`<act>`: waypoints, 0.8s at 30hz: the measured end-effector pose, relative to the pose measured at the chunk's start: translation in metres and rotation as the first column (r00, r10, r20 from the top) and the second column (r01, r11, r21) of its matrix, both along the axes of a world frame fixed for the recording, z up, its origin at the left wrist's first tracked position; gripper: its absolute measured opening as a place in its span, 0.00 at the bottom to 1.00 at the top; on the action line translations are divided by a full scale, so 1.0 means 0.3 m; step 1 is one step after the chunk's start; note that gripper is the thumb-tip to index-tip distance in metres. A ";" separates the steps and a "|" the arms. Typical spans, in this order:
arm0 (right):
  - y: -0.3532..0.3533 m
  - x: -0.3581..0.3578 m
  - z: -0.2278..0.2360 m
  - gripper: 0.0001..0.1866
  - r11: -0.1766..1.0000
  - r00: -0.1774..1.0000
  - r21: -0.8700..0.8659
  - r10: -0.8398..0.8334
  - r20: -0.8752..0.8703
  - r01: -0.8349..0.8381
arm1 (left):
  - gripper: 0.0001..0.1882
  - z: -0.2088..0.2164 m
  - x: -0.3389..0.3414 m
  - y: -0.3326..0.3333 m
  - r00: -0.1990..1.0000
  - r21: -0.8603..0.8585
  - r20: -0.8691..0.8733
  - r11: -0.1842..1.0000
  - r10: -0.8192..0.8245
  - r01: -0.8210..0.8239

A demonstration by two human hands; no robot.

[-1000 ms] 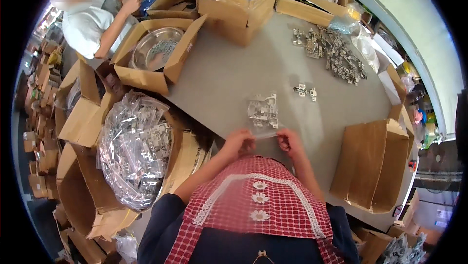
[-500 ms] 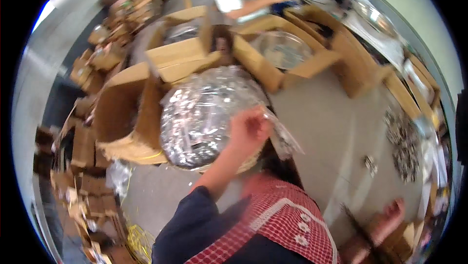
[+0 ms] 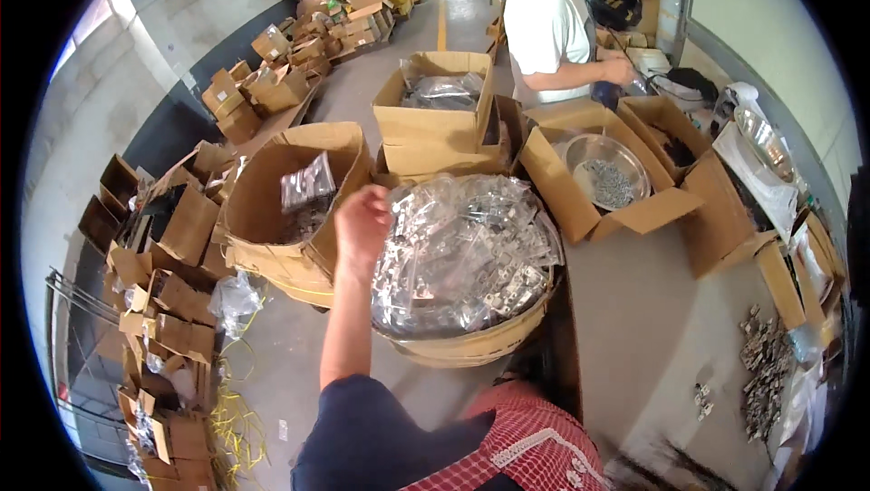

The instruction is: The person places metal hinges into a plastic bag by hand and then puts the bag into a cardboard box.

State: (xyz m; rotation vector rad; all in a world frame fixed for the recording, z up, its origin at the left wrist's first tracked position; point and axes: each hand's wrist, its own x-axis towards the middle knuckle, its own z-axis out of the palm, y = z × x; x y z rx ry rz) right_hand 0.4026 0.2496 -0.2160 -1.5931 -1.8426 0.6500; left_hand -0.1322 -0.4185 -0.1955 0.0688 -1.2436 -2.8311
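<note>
My left hand point(image 3: 362, 219) is raised between a tall cardboard box and a rounded heap of bags, fingers loosely bent and apart, holding nothing I can see. A small clear plastic bag with strips of parts point(image 3: 308, 183) shows at the mouth of the tall cardboard box point(image 3: 258, 260), apart from the hand; whether it is in the air or lying on something I cannot tell. Beside my hand, the heap of clear plastic bags of small metal parts point(image 3: 467, 251) fills a round-sided carton point(image 3: 471, 346). My right hand is out of view.
Beyond the heap stands an open box of bags point(image 3: 430, 124). Another box point(image 3: 562, 187) at right holds a metal bowl point(image 3: 648, 169) of small parts. A co-worker in white point(image 3: 548, 33) stands behind. Loose metal parts point(image 3: 761, 373) lie at far right; cartons point(image 3: 181, 337) line the left.
My left hand has moved left from over the heap and let go of the plastic bag it held. My right hand has left the view at lower right. The view has tilted up.
</note>
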 end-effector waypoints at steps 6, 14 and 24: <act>0.041 0.102 0.020 0.10 0.996 0.977 0.086 -0.056 0.207 0.039 | 0.07 -0.131 -0.004 0.371 0.930 -0.065 0.143 0.934 -0.340 0.351; 0.050 0.317 0.044 0.10 0.981 0.904 0.172 -0.153 0.399 0.090 | 0.11 -0.016 0.102 0.703 0.811 -0.394 0.191 0.714 -0.553 0.579; -0.309 0.260 0.373 0.11 0.992 0.990 0.087 -0.098 0.099 0.090 | 0.11 -0.087 0.406 1.158 0.516 -0.533 0.135 0.377 -0.846 0.757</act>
